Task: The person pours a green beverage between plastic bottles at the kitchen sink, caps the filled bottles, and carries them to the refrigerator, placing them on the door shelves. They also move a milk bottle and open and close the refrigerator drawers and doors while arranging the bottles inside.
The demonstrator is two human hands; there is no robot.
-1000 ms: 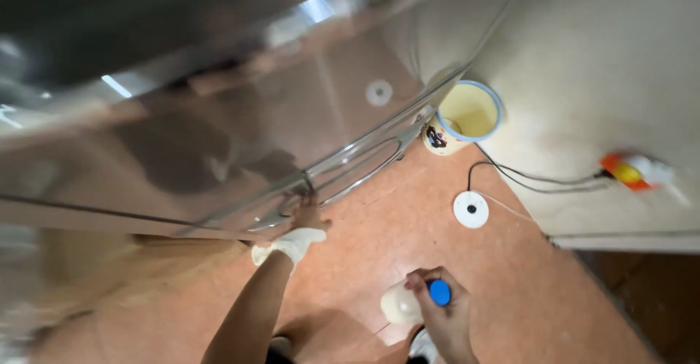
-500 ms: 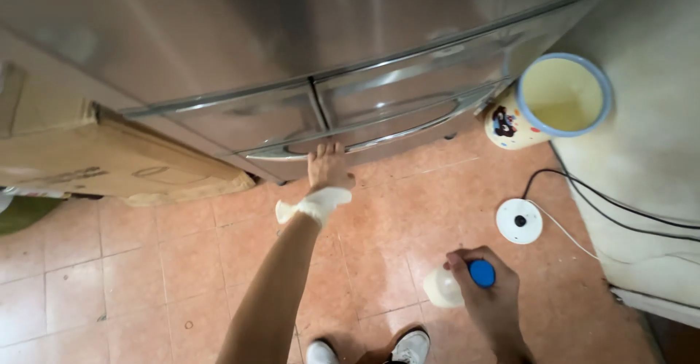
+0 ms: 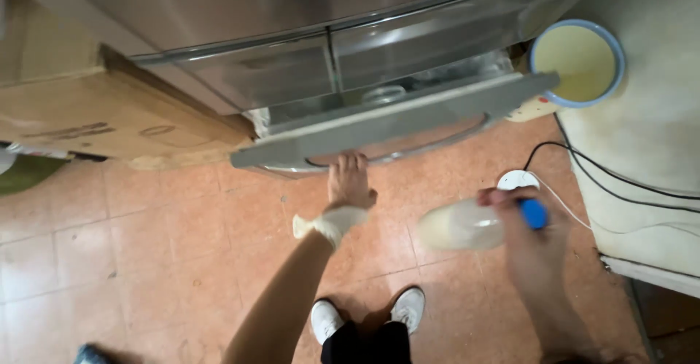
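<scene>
The left hand [image 3: 348, 182] reaches down to the bottom drawer [image 3: 394, 120] of a steel refrigerator [image 3: 292, 14]. Its fingers [image 3: 346, 166] curl around the drawer's long handle, and the drawer stands pulled out a little. A whitish cloth [image 3: 329, 223] is wrapped at the wrist. The right hand [image 3: 529, 236] holds a plastic bottle [image 3: 459, 227] with pale liquid and a blue cap [image 3: 534, 213]; the fingers are closed around its neck, and the bottle lies almost sideways above the orange tiled floor [image 3: 146, 262]. The picture is blurred here. A cardboard box [image 3: 95, 116] stands left of the drawer. A blue-rimmed bowl [image 3: 577, 61] sits on the right, near black cables [image 3: 620, 182]. 2 white shoes [image 3: 364, 314] show below.
</scene>
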